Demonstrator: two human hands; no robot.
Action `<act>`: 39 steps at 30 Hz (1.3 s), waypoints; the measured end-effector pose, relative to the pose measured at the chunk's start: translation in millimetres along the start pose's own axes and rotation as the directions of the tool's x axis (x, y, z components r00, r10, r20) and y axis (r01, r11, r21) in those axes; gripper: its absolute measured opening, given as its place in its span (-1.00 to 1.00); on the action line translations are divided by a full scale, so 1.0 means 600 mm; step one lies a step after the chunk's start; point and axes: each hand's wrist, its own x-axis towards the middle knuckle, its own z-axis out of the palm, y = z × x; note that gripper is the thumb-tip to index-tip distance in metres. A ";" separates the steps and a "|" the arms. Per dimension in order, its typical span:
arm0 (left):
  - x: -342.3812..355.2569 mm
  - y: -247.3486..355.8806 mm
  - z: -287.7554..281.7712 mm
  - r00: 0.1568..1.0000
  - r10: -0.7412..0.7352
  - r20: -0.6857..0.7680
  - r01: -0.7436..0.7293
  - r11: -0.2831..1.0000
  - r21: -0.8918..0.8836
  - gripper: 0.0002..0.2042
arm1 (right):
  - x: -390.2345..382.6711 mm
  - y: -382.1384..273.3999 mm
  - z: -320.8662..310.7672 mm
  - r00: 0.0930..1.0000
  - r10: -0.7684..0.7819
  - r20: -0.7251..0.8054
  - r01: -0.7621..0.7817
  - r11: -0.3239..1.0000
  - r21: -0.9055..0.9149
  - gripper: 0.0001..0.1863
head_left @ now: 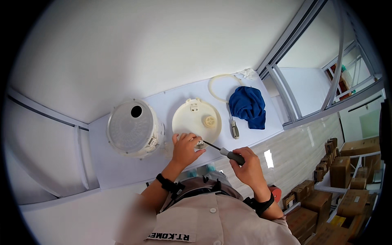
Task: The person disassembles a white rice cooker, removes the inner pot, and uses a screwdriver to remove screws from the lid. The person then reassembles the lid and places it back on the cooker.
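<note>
My right hand (247, 166) is closed round the grey and black handle of a screwdriver (227, 153). Its thin shaft points left, and the tip ends at the near rim of a round cream plastic lid (183, 119), by a small fitting there. My left hand (186, 149) rests on that same near rim, fingers bent over it beside the fitting; its fingertips are partly hidden, and I cannot make out whether they pinch a small part. Inside the lid sit a cream round knob (210, 121) and, at the far edge, a small bracket (194, 107).
Left of the lid stands a white drum-shaped tub (131, 127) with a dark round hole on top. A second screwdriver (234, 130), a crumpled blue cloth (247, 104) and a cream ring (216, 87) lie to the right. Cardboard boxes (341, 170) fill shelves at the far right.
</note>
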 end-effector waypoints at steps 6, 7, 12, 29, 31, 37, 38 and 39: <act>-0.001 0.002 -0.009 0.997 0.023 0.067 -0.024 1.000 0.003 -0.56 | -0.006 -0.005 0.016 0.998 0.010 -0.063 -0.010 1.000 -0.004 -0.71; -0.002 0.003 -0.008 0.998 0.033 0.060 -0.033 0.999 0.005 -0.56 | -0.007 -0.005 0.018 0.997 0.010 -0.072 -0.010 1.000 -0.007 -0.72; -0.008 0.004 -0.004 0.998 0.026 0.056 -0.026 1.000 0.003 -0.56 | -0.009 -0.005 0.021 0.997 0.042 -0.058 -0.045 0.998 -0.054 -0.70; 0.001 0.003 -0.002 0.989 -0.008 0.151 0.003 0.999 0.038 -0.54 | 0.046 -0.056 0.047 0.965 -0.191 -0.178 0.114 0.922 -0.371 -0.46; 0.003 0.004 -0.004 0.986 -0.009 0.166 0.004 0.999 0.032 -0.54 | 0.048 -0.064 0.044 0.957 -0.237 -0.166 0.147 0.892 -0.427 -0.45; 0.007 0.002 0.001 0.991 0.027 0.134 -0.031 0.999 0.032 -0.59 | 0.050 -0.108 0.038 0.993 -0.117 -0.035 0.078 0.827 -0.556 -0.54; 0.009 0.002 0.003 0.991 0.034 0.131 -0.038 0.999 0.034 -0.59 | 0.051 -0.112 0.038 0.998 -0.061 -0.012 0.042 0.813 -0.581 -0.56; 0.010 0.001 0.005 0.991 0.040 0.129 -0.045 0.998 0.035 -0.59 | 0.052 -0.110 0.038 0.992 -0.129 -0.012 0.102 0.835 -0.541 -0.58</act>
